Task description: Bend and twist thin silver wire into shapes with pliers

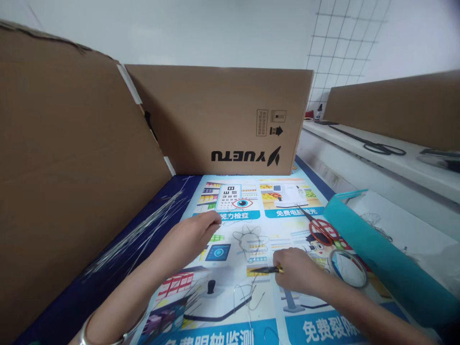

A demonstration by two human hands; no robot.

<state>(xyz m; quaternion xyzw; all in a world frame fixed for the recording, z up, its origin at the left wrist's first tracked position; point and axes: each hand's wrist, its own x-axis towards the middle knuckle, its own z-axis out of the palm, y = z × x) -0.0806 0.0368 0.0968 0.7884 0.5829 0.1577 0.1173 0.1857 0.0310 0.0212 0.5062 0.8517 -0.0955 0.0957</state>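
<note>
My left hand [196,233] is closed in a pinch above the printed sheet [230,268], with a faint thin wire at its fingertips. In my closed right hand [294,268] are needle-nose pliers [266,270], their dark jaws pointing left and a gold-coloured joint showing beside my fingers. Between the hands lies a wire shape [250,243] bent into petal-like loops around a ring. Several loose bent wires [247,299] lie nearer to me, below the pliers' tips. The pliers' handles are hidden in my grip.
Straight wires [143,223] lie along the left on dark blue cloth. Red-handled scissors [321,232] and a tape roll [348,268] are at right, beside a teal box [381,258] with wire pieces. Cardboard [215,115] stands behind and left. Black scissors [383,148] rest on the ledge.
</note>
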